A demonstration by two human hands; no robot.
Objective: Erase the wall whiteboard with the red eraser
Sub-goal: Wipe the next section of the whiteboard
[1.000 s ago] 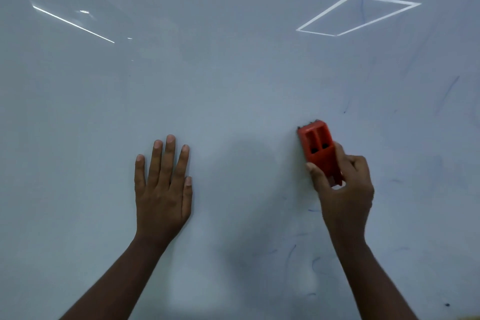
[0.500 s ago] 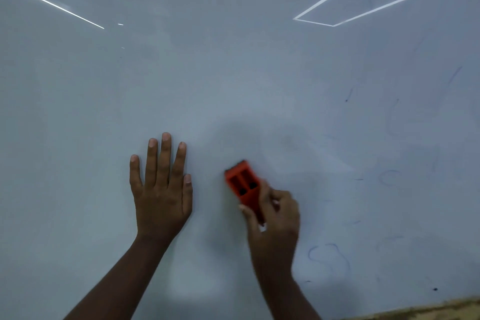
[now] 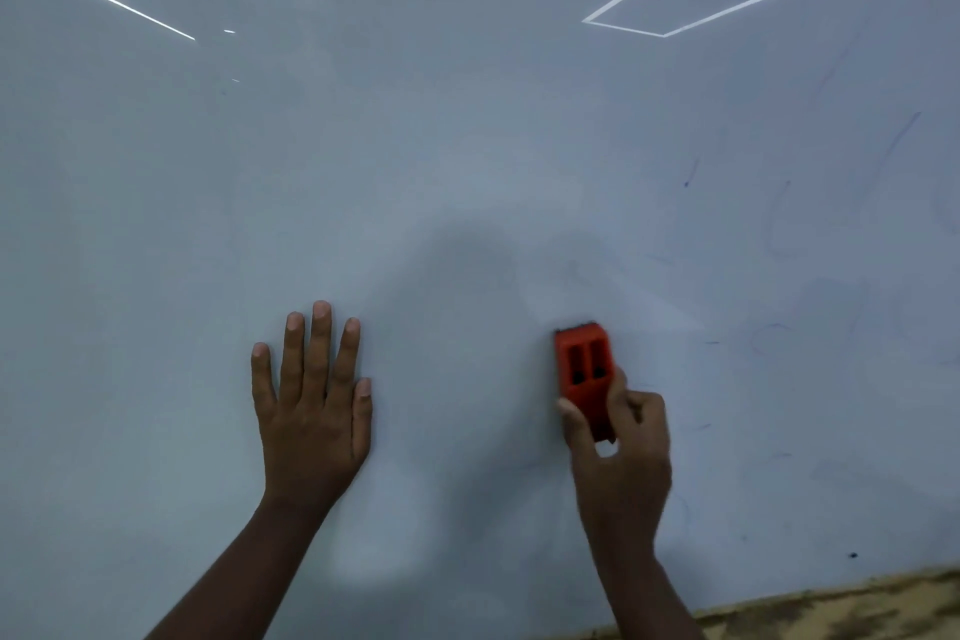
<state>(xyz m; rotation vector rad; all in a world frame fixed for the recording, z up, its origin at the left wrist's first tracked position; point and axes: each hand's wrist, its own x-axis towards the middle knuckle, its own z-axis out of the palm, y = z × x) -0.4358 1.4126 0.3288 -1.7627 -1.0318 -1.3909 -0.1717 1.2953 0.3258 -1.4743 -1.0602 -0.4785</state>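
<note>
The whiteboard (image 3: pixel 467 146) fills nearly the whole view, pale grey with ceiling-light reflections. Faint blue pen traces (image 3: pixel 779 343) remain on its right side. My right hand (image 3: pixel 618 452) grips the lower end of the red eraser (image 3: pixel 584 369), which stands nearly upright with its pad against the board at lower centre-right. My left hand (image 3: pixel 311 400) lies flat on the board to the left, fingers straight and pointing up, well apart from the eraser.
The board's lower edge runs along a yellowish worn strip (image 3: pixel 857 608) at the bottom right. A small dark speck (image 3: pixel 853 555) sits just above that edge.
The right hand swept the eraser left and down towards the left hand, then back right to its present spot. The left hand stayed flat in place.
</note>
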